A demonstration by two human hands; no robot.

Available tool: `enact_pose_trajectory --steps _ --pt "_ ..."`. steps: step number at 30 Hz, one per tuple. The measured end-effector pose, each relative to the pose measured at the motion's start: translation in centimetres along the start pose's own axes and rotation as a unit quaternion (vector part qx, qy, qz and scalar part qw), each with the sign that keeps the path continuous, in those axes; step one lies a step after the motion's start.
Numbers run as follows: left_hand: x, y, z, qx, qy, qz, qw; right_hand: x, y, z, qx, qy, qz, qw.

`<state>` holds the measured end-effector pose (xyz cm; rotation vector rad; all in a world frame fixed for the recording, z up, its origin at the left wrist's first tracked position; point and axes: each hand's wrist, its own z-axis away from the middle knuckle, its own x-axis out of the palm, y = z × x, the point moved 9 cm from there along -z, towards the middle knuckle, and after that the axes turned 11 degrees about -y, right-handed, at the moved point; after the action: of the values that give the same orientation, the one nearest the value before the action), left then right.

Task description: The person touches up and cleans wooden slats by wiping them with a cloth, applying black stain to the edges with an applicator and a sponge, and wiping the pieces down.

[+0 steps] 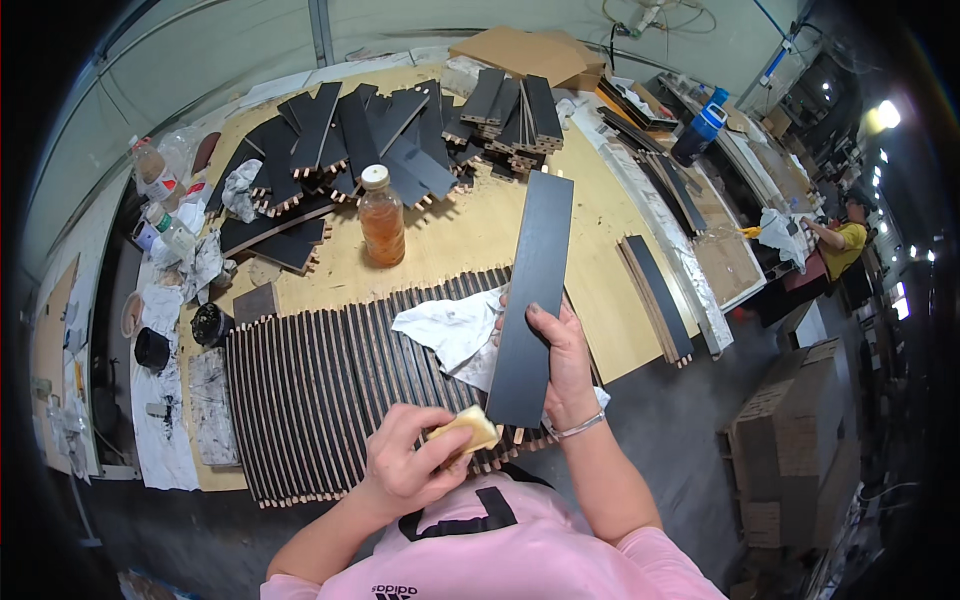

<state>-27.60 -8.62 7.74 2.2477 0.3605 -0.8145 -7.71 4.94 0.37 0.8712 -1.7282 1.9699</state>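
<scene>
Pinching a pale yellow sponge (468, 432) between thumb and fingers, the left hand (408, 462) works at the near end of a black dowelled board (533, 290); whether sponge and board actually touch, I cannot tell. The right hand (568, 362) grips that board by its long edge, thumb on the face, holding it tilted above the plywood table (600, 235). This piece looks partway through. Beneath lies a white cloth (455, 335) on a close-packed row of boards set on edge (310, 400); behind sits a loose heap of similar boards (390, 135). Both groups are plentiful, so much probably remains, though nothing visible settles which is finished and which waits.
</scene>
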Motion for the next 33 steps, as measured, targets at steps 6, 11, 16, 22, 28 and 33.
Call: enact_pose_trajectory --steps 6,11,16,22,28,33 --pt "-0.2 -0.5 1.4 -0.042 0.000 -0.001 0.999 -1.4 -0.3 0.9 0.030 -0.020 0.037 0.999" --pt "-0.8 0.9 -0.5 0.001 0.020 0.004 1.000 0.1 1.0 2.7 0.075 -0.033 0.050 0.995" --pt "-0.9 0.4 -2.8 0.063 -0.005 -0.028 0.998 0.9 3.5 4.7 0.144 -0.064 0.044 0.987" --pt "-6.6 -6.6 -6.4 -0.015 0.087 -0.088 0.992 2.4 5.0 7.2 0.231 -0.137 0.059 0.961" --pt "-7.1 -4.8 -5.6 0.007 0.050 -0.102 0.994 0.8 5.4 9.3 0.258 -0.123 0.091 0.954" --pt "-12.4 -14.9 -1.9 -0.194 0.163 0.026 0.967 1.0 7.6 10.0 0.304 -0.152 0.087 0.937"
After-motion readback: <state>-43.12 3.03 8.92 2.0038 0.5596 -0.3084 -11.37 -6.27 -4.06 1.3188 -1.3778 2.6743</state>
